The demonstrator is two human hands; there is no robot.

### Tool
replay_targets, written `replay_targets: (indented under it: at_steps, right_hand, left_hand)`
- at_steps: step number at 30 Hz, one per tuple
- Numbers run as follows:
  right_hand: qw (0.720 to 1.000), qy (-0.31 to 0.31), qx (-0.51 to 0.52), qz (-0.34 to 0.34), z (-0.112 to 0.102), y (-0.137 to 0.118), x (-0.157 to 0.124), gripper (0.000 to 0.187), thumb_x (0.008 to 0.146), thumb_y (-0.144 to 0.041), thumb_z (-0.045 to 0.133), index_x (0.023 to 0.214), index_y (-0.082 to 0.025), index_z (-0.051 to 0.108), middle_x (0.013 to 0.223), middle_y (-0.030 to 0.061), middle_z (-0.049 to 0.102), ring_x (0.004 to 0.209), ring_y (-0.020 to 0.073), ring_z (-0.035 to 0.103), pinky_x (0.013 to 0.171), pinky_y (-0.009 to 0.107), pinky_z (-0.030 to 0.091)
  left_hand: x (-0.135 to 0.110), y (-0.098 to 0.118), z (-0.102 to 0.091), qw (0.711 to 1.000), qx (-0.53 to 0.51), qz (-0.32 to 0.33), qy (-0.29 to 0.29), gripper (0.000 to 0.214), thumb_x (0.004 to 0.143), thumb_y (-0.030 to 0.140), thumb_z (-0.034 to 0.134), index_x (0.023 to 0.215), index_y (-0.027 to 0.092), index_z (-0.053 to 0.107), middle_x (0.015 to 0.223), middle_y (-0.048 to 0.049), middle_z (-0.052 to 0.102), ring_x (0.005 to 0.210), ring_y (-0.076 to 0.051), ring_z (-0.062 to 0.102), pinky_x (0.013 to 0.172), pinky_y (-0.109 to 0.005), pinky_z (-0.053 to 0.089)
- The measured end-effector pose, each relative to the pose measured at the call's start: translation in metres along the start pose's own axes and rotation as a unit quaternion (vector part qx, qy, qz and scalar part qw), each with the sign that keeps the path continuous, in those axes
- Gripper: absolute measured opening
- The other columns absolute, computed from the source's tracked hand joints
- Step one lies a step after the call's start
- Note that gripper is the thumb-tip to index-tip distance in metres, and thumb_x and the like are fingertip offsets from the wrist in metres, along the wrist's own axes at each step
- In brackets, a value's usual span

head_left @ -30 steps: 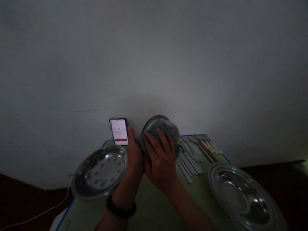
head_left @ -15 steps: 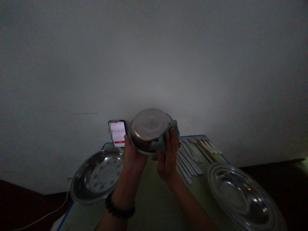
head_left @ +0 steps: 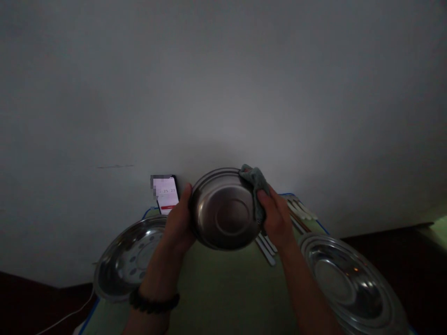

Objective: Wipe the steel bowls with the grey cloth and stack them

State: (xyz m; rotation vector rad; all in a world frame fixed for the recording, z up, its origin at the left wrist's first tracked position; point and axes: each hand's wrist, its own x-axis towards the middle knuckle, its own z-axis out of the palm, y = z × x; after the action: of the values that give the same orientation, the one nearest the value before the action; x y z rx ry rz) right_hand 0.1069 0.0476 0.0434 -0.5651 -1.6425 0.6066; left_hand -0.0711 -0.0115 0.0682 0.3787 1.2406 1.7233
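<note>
A shiny metal bowl is held up over the table, tilted so that its inside seems to face me. My left hand grips its left rim, thumb up along the edge; a dark beaded bracelet is on that wrist. On the opposite side my right hand is closed on a grey-green cloth, which is folded over the bowl's right rim. The fingers of both hands behind the bowl are hidden.
At the left stands a large metal basin with round marks inside. Nested metal dishes sit at the right. Flat metal cutlery and white spoons lie behind. A lit phone leans against the wall.
The bowl has been turned over from its underside to its inside. My right hand and the cloth have moved from the underside to the right rim.
</note>
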Motion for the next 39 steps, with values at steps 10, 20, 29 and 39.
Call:
replay_targets:
  at_steps: [10,20,29,39]
  right_hand:
    - [0.967,-0.132,-0.143,-0.163,0.022,-0.048,-0.005,0.037,0.091,-0.020,0.045,0.124,-0.009,0.057,0.125,0.0096,0.065,0.122,0.0187,0.054,0.108,0.038,0.040]
    - [0.995,-0.043,-0.069,-0.059,0.016,-0.031,-0.006,0.032,0.094,-0.026,0.042,0.118,-0.019,0.061,0.117,0.0072,0.068,0.110,0.0202,0.061,0.097,0.040,0.048]
    - [0.981,0.139,0.055,0.126,0.039,-0.017,-0.012,0.036,0.095,-0.042,0.041,0.103,-0.020,0.067,0.090,0.0046,0.072,0.092,0.0186,0.066,0.084,0.033,0.052]
    - [0.991,0.128,-0.011,0.038,0.089,0.002,-0.045,0.056,0.098,-0.030,0.032,0.151,-0.025,0.015,0.158,0.0095,0.023,0.146,0.0249,0.018,0.115,0.057,0.024]
  left_hand:
    - [-0.011,0.007,-0.009,0.938,0.307,0.141,-0.078,0.049,0.078,0.062,0.056,0.057,0.020,0.070,0.056,-0.0046,0.067,0.059,-0.020,0.058,0.060,-0.030,0.043]
    - [0.000,0.003,-0.020,0.961,0.252,0.097,-0.057,0.055,0.068,0.072,0.059,0.057,0.018,0.065,0.047,-0.0018,0.059,0.044,-0.014,0.051,0.046,-0.026,0.038]
    - [0.002,0.014,-0.005,0.995,-0.050,0.083,0.001,0.041,0.088,0.052,0.052,0.081,0.016,0.070,0.065,-0.0032,0.071,0.071,-0.018,0.069,0.072,-0.029,0.054]
    - [-0.005,-0.002,0.015,0.964,-0.232,0.119,-0.048,0.039,0.096,0.039,0.040,0.108,0.015,0.069,0.104,-0.0084,0.075,0.117,-0.021,0.060,0.098,-0.032,0.047]
